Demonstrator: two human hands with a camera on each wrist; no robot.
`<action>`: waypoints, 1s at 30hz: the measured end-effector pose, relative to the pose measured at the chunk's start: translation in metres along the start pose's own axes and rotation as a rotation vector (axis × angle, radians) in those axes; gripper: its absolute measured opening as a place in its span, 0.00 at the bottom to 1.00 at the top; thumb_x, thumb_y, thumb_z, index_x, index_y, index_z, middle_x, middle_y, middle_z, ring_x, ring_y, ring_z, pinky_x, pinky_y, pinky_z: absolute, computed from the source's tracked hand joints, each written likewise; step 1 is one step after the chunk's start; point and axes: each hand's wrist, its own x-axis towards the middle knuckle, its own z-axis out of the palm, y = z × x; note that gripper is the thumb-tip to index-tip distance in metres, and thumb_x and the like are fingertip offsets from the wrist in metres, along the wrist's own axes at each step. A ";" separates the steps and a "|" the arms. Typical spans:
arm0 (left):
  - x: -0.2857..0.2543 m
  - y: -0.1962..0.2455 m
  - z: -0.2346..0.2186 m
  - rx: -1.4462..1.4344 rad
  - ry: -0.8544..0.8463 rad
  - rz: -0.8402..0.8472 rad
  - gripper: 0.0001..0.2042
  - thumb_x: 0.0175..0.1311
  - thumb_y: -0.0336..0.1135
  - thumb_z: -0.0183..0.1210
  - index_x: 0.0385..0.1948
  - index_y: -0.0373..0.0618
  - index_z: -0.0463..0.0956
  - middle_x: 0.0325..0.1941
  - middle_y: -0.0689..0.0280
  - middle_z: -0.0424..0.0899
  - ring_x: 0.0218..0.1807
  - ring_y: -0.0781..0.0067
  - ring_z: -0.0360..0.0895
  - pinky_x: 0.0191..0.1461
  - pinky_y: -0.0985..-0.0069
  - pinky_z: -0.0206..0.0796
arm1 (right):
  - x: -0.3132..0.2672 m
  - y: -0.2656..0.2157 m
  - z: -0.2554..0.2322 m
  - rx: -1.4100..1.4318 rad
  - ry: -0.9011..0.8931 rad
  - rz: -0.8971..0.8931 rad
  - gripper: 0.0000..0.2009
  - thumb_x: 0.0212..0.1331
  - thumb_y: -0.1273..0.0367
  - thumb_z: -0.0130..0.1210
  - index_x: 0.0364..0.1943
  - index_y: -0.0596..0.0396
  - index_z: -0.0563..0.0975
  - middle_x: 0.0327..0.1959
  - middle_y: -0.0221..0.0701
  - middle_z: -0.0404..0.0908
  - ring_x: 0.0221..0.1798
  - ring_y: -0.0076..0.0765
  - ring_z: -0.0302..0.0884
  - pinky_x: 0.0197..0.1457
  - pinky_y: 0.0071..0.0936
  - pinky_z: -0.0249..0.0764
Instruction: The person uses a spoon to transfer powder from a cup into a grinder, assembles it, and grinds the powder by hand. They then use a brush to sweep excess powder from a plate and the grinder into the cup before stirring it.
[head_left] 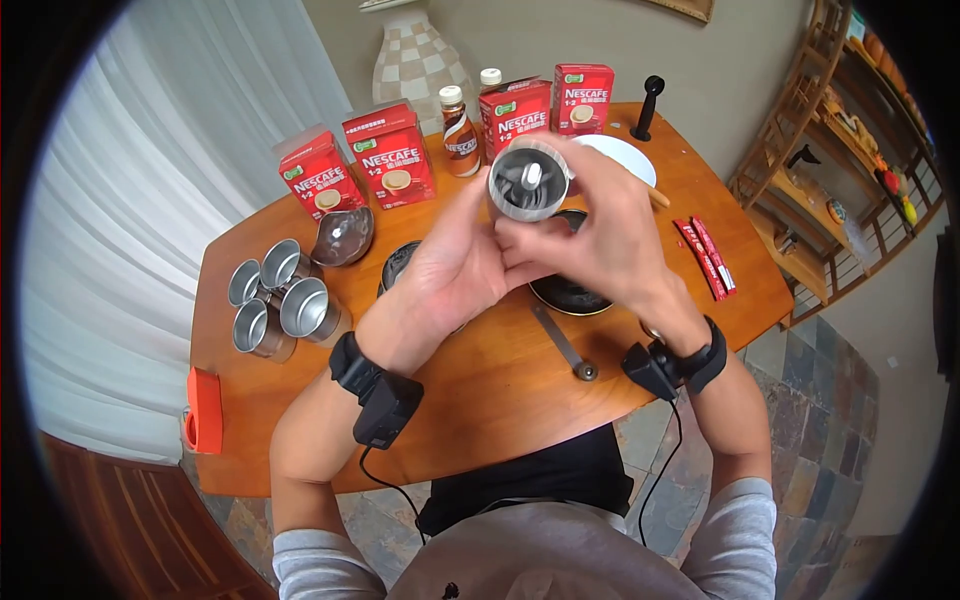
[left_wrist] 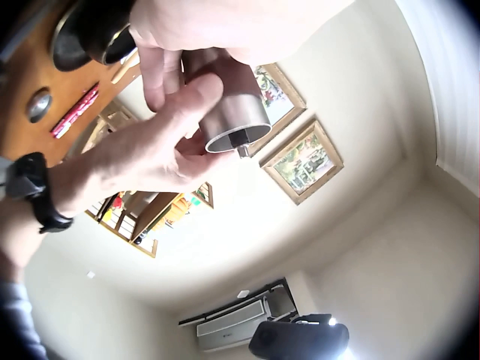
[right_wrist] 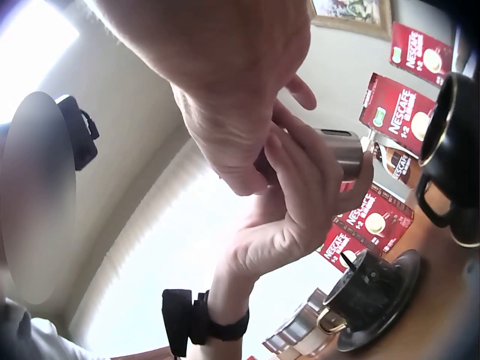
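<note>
Both hands hold a brushed-metal hand coffee grinder (head_left: 530, 186) up above the table, its round open end tilted toward the head camera, a metal shaft showing in the middle. My left hand (head_left: 455, 262) grips the lower body from the left. From the right, my right hand (head_left: 612, 222) wraps the upper part, fingers and thumb curled round it. In the left wrist view the grinder's rim (left_wrist: 238, 136) shows with the shaft end poking out. The crank handle (head_left: 562, 342) with a round knob lies detached on the table. Black cups on saucers (right_wrist: 390, 304) stand beneath the hands, partly hidden.
Several steel cups (head_left: 311, 310) and a clear bowl (head_left: 343, 238) stand at left. Red Nescafe boxes (head_left: 393, 160) and a coffee bottle (head_left: 460, 135) line the back. Red sachets (head_left: 708, 260), a white plate (head_left: 628, 158) and a black upright tool (head_left: 648, 108) are at right. An orange object (head_left: 205, 412) sits at the left edge.
</note>
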 end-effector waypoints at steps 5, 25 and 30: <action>-0.029 0.022 -0.006 0.138 0.208 0.114 0.36 0.74 0.59 0.61 0.64 0.33 0.62 0.65 0.39 0.71 0.64 0.40 0.80 0.63 0.46 0.80 | 0.024 0.025 0.006 0.079 -0.140 0.416 0.31 0.52 0.56 0.74 0.57 0.61 0.82 0.42 0.41 0.91 0.44 0.39 0.90 0.50 0.34 0.83; -0.071 0.066 -0.011 0.126 0.146 0.600 0.15 0.79 0.39 0.57 0.57 0.38 0.74 0.51 0.53 0.85 0.52 0.57 0.86 0.56 0.59 0.81 | -0.007 0.055 0.052 -0.119 -0.639 0.672 0.41 0.53 0.49 0.76 0.65 0.64 0.74 0.50 0.50 0.88 0.55 0.53 0.87 0.60 0.42 0.80; -0.067 0.060 -0.010 0.326 0.120 0.558 0.17 0.77 0.41 0.60 0.57 0.38 0.77 0.49 0.57 0.87 0.50 0.62 0.86 0.53 0.63 0.80 | -0.006 0.049 0.021 -0.116 -0.461 0.508 0.43 0.58 0.48 0.73 0.68 0.65 0.71 0.59 0.55 0.84 0.65 0.56 0.82 0.66 0.44 0.77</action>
